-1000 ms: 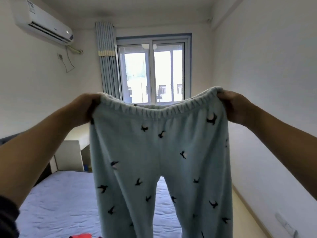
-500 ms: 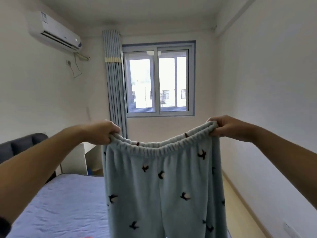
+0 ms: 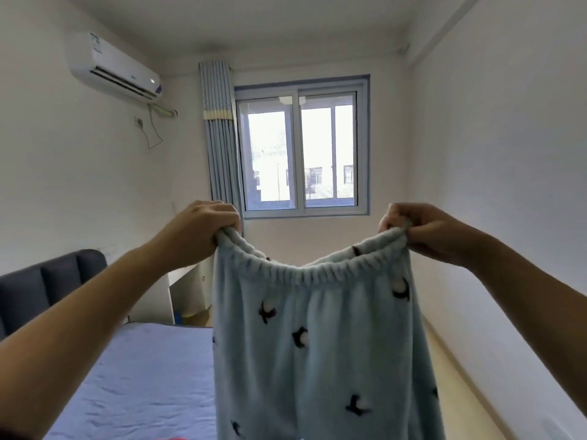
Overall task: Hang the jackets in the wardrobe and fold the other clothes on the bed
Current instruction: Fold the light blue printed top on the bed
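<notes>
Fleece trousers [image 3: 317, 344] held up, left hand [image 3: 203, 228] and right hand [image 3: 425, 231] fingers [image 3: 394, 214] gripping waistband [image 3: 305, 271] (air conditioner [image 3: 117, 71] label unreadable)

a bed under a blue sheet, and a strip of floor beside it
the bed [image 3: 143, 376] fills the lower left, its pale blue sheet [image 3: 165, 350] spread flat with light creases, and a dark padded headboard [image 3: 41, 287] stands at its left side. a scrap of something red [image 3: 178, 437] lies on the sheet at the bottom edge (too little shows to tell what). light wooden floor [image 3: 460, 385] runs along the right-hand wall.
</notes>
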`<control>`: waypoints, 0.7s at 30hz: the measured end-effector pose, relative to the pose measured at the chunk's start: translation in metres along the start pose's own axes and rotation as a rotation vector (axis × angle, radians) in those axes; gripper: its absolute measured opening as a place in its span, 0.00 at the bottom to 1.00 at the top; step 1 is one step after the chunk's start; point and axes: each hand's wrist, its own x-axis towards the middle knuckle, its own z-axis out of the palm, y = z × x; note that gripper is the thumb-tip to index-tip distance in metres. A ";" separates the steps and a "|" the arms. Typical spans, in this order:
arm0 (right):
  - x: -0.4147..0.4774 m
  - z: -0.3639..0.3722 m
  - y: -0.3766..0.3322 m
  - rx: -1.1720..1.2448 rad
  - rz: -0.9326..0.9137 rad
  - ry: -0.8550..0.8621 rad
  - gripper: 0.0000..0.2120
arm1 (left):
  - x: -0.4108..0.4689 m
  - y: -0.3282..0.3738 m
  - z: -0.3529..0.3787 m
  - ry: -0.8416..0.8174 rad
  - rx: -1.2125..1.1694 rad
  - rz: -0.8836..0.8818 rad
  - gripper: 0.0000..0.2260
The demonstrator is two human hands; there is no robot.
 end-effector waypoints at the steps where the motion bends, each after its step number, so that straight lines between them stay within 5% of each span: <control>1: 0.007 0.009 0.002 -0.119 0.003 -0.005 0.20 | 0.004 0.006 0.006 -0.026 0.033 0.033 0.08; 8: 0.039 0.062 0.008 -0.724 -0.153 0.024 0.10 | 0.023 0.043 0.038 0.105 0.049 0.084 0.06; 13: 0.040 0.072 0.007 -0.674 -0.295 0.095 0.07 | 0.031 0.058 0.037 0.228 -0.100 0.047 0.03; 21: 0.036 0.087 0.015 -0.482 -0.258 -0.019 0.07 | 0.027 0.083 0.050 0.305 -0.140 0.037 0.06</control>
